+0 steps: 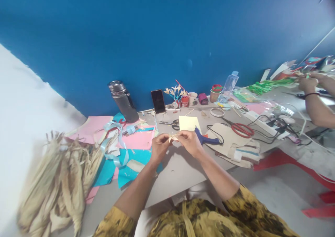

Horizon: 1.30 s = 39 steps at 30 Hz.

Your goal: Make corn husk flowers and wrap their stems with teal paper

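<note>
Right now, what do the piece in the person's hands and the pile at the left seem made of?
The small piece, pinched by left hand and right hand, looks like dried husk: pale tan, matte, thin. The husk pile seems the same: long, fibrous, straw-coloured strips, probably corn husk.

You're sitting in a craft workshop: coloured paper sheets (136, 141) lying left of the glue gun (206, 139), red scissors (242, 129) right of it, dried husks (60, 184) piling far left.

Head-worn view, looking down – forward, tabletop (180, 170) near
</note>
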{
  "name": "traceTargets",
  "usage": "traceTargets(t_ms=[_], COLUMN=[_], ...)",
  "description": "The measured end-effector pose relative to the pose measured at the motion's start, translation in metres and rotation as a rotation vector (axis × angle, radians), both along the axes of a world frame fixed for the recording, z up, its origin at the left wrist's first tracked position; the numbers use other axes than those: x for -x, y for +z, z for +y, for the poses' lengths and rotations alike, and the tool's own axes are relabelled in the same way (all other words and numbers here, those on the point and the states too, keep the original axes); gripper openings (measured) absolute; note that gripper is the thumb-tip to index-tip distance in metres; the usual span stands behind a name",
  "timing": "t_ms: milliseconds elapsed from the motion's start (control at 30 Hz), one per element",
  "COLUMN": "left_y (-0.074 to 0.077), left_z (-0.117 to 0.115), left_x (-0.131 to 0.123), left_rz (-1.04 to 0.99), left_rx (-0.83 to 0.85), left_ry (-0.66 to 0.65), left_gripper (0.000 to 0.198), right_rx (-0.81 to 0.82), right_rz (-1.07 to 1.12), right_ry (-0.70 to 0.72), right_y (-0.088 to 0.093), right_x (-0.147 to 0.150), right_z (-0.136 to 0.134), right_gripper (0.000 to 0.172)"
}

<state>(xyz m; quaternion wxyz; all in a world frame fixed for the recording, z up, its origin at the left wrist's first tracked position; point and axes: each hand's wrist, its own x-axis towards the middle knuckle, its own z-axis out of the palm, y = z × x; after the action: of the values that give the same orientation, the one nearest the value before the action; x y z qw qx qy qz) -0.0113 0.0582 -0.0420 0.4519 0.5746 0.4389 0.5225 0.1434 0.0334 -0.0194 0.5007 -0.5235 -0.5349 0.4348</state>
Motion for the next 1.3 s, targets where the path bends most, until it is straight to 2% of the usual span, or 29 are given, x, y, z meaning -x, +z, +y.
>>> traceTargets(t_ms=[167,367,667,833,1067,1200,1300], left_y=[-0.001,0.000,-0.004,-0.008,-0.017,-0.020,-0.020], left_z=[0.000,0.000,0.003,0.003,0.009,0.011,0.010], left_x=[-0.001,-0.001,0.002,0.003,0.003,0.003,0.003], left_rz=[-0.043,-0.047,-0.069,-0.083,-0.262,-0.287,-0.278], left_rx=[-0.008,-0.007,0.027,0.089,0.190,0.198,0.219], left_ry=[-0.001,0.018,-0.048,-0.040,-0.035,-0.034,-0.050], left_gripper=[0.017,0.021,0.023,0.019,0.009,0.009,0.011], right_rx=[-0.023,-0.030,-0.013,-0.007,-0.037,0.019,0.016], right_rz=[0.016,0.009,0.024,0.039,0.046,0.058,0.099], right_ry=[0.045,0.052,0.069,0.106,0.112,0.103,0.091], right_y=[0.000,-0.001,0.002,0.005,-0.005,-0.009,-0.010], right_x=[0.000,0.000,-0.001,-0.001,-0.005,-0.007,-0.006], right_z=[-0.001,-0.001,-0.001,-0.001,0.001,-0.001,0.000], right_gripper=[0.019,0.020,0.022,0.020,0.014,0.020,0.018])
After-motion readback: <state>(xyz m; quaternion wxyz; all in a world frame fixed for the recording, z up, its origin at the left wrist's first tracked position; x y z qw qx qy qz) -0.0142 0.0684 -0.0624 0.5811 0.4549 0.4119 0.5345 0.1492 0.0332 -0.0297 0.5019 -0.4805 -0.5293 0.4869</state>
